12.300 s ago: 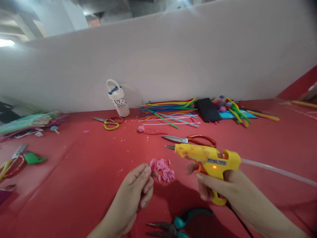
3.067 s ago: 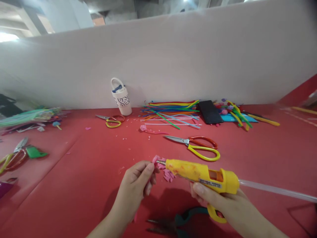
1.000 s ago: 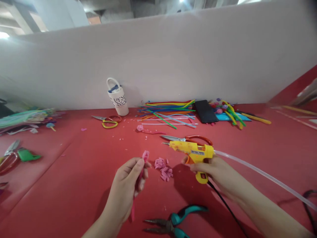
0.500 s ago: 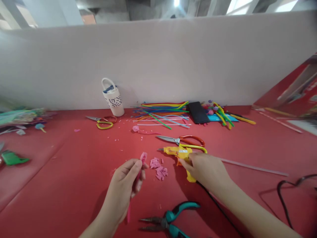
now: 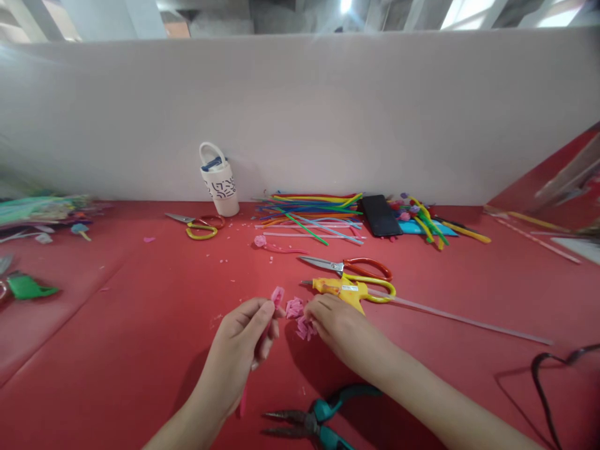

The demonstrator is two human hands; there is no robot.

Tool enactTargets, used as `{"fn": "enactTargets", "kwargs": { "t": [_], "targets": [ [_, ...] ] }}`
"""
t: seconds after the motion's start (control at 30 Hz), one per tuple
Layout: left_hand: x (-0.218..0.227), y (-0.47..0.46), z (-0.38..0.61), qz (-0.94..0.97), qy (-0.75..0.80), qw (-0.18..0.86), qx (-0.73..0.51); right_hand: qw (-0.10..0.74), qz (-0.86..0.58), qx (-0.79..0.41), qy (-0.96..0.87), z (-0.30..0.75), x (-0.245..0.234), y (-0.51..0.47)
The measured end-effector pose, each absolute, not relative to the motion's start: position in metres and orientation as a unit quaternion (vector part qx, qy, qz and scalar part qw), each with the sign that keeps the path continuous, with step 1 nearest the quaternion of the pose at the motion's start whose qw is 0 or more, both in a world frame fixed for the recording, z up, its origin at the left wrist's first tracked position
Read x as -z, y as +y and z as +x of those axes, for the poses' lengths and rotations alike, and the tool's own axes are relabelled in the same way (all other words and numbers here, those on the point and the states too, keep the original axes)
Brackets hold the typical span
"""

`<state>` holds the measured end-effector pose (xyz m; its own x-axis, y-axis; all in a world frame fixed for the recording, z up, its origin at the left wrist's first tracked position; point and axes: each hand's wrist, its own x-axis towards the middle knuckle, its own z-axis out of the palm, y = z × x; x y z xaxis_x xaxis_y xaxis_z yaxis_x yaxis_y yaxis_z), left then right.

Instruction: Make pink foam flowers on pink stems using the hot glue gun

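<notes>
My left hand (image 5: 246, 334) is closed, pinching a pink pipe-cleaner flower (image 5: 277, 296) just below its head; the stem comes out below the palm. My right hand (image 5: 335, 319) reaches to a small pile of cut pink pieces (image 5: 295, 307). Its fingertips are together at the pile's right edge, and whatever they hold is hidden. Behind that hand lies a yellow hot glue gun (image 5: 340, 287) with a clear glue stick (image 5: 450, 315) sticking out of its back. The gun's handle is mostly covered by my right hand.
Scissors (image 5: 325, 264) lie just beyond the glue gun. Teal-handled pliers (image 5: 323, 410) rest near me. At the back are a white tumbler (image 5: 225, 190), more scissors (image 5: 201, 231), colourful pipe cleaners (image 5: 309, 212), a phone (image 5: 380, 215) and a finished pink flower (image 5: 260, 240). A black cord (image 5: 539, 381) curls at right.
My right hand has let go of the glue gun, which stays on the table, and has moved left to the pink pieces. My left hand still holds the pink flower, nearly unmoved.
</notes>
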<state>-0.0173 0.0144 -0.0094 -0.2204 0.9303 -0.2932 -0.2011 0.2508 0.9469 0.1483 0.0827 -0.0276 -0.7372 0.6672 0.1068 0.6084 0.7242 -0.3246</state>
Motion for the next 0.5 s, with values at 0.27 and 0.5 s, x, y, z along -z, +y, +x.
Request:
{"fn": "enactTargets", "kwargs": {
  "t": [0.27, 0.5],
  "targets": [
    [0.011, 0.013, -0.013, 0.316, 0.584, 0.552, -0.504, 0.193, -0.352, -0.309, -0.862, 0.161, 0.009, 0.08],
    [0.008, 0.009, -0.009, 0.329, 0.575, 0.581, -0.473, 0.269, -0.363, -0.491, -0.745, 0.161, -0.013, 0.067]
  ]
}}
